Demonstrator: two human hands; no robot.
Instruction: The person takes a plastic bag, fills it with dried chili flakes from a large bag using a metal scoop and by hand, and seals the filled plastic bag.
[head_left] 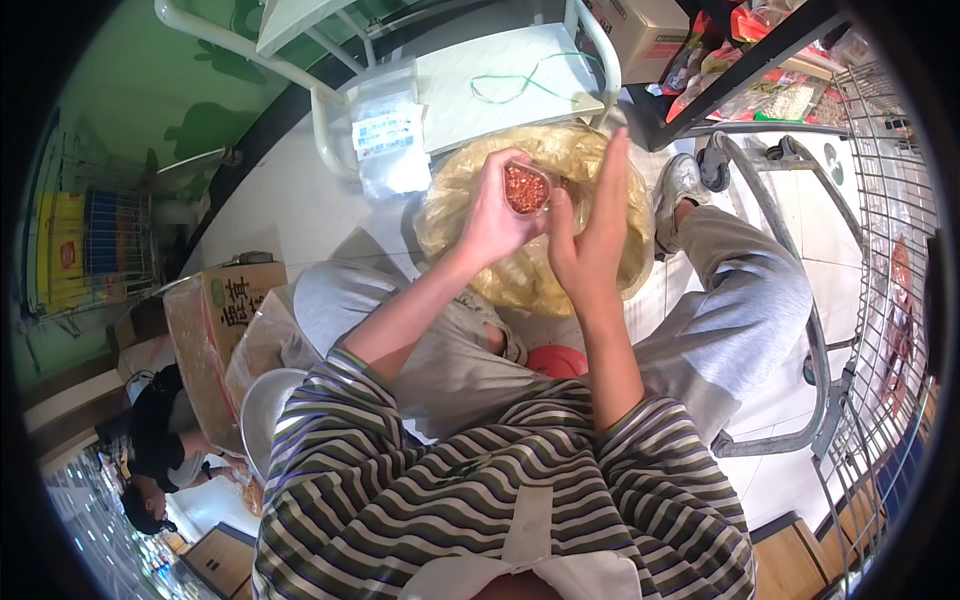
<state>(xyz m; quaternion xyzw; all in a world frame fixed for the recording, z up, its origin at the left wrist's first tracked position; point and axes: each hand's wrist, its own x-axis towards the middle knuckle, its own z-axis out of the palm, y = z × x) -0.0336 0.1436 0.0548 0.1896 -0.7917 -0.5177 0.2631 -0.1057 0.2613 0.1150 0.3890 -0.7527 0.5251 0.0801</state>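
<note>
Farthest to the left, well below the hands, another person (160, 440) in a dark top reaches toward a bag. Nearer, a cardboard box (205, 350) with dark printed characters stands below and left of the left hand. Above it, a flat clear packet (385, 140) with blue-and-white labels lies beside the legs of a white stand (500, 75), which has a green string (530, 85) on its board. The left hand (500, 215) is closed around a small clear container (527, 188) of red flakes, its open top facing up. The container is over a big round yellowish plastic bag (460, 170), which spreads beneath both hands. Just right of it, the right hand (592, 235) is open, fingers straight and pointing away from the body, its thumb right by the container; whether they touch, I cannot tell. Farther right are a gray shoe (682, 180) and a wire cart (880, 250).
</note>
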